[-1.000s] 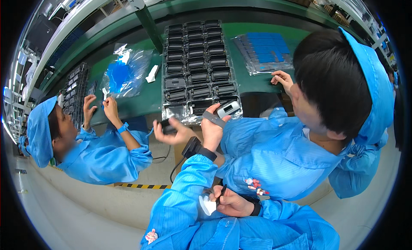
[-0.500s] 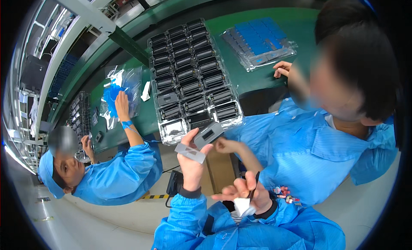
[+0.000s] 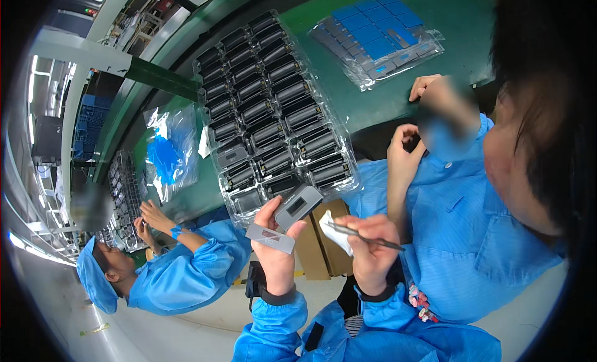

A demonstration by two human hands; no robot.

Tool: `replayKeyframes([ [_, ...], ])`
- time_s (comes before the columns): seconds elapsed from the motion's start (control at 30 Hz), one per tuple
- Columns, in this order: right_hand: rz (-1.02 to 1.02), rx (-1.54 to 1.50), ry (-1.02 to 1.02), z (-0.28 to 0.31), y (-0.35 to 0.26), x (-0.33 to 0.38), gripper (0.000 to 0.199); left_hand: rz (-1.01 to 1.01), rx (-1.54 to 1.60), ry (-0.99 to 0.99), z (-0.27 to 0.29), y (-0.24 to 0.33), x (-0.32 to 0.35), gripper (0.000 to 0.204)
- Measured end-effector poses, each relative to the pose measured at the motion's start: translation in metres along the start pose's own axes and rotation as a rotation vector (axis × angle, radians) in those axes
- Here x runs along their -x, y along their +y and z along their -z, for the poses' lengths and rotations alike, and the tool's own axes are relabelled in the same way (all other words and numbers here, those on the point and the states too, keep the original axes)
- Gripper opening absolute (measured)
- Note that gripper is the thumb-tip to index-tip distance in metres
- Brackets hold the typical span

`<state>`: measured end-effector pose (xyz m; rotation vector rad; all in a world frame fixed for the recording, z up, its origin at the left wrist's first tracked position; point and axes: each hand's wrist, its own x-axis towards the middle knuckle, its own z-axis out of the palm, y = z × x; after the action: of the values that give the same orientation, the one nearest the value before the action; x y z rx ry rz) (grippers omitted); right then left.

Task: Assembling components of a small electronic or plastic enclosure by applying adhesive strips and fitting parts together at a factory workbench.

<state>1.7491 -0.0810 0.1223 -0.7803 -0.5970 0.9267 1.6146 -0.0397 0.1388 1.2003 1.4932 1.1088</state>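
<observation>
My left hand (image 3: 277, 262) is closed round a grey rounded casing (image 3: 300, 206) with a dark rectangular window. Lower in the same hand sits a thin pale grey plate (image 3: 266, 239) with a cut-out, apart from the casing. To the right, my right hand (image 3: 374, 253) grips dark tweezers (image 3: 384, 242) that point left toward the casing. A crumpled white cloth (image 3: 336, 235) is tucked against those fingers, beneath the tips of the tweezers. Neither the tweezers nor the cloth touches the casing.
Beyond my hands, a clear tray (image 3: 261, 101) holds rows of black parts on the green table (image 3: 348, 116). Blue-and-grey sheets (image 3: 376, 35) lie at the back right, and a bag with blue film (image 3: 163, 160) at the left. Co-workers in blue sit on both sides; a cardboard box (image 3: 311, 253) stands below.
My right hand has come up and turned, bringing the tweezers and cloth closer to the casing. The left co-worker's hand has left the blue film. The right co-worker's lower hand has moved up.
</observation>
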Motion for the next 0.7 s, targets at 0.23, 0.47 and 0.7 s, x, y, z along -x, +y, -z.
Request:
replayKeyframes([
  [0.23,-0.177,-0.204,0.190,0.001,0.021,-0.026,0.020,-0.033,-0.095,0.050,-0.009,0.002,-0.005,0.055],
  [0.47,-0.255,-0.243,0.175,-0.009,0.031,-0.021,0.020,-0.074,-0.016,0.075,-0.010,-0.008,-0.006,0.055],
  [0.7,-0.316,-0.239,0.195,-0.010,0.043,-0.021,0.020,-0.054,-0.020,0.109,-0.012,-0.012,-0.006,0.055],
])
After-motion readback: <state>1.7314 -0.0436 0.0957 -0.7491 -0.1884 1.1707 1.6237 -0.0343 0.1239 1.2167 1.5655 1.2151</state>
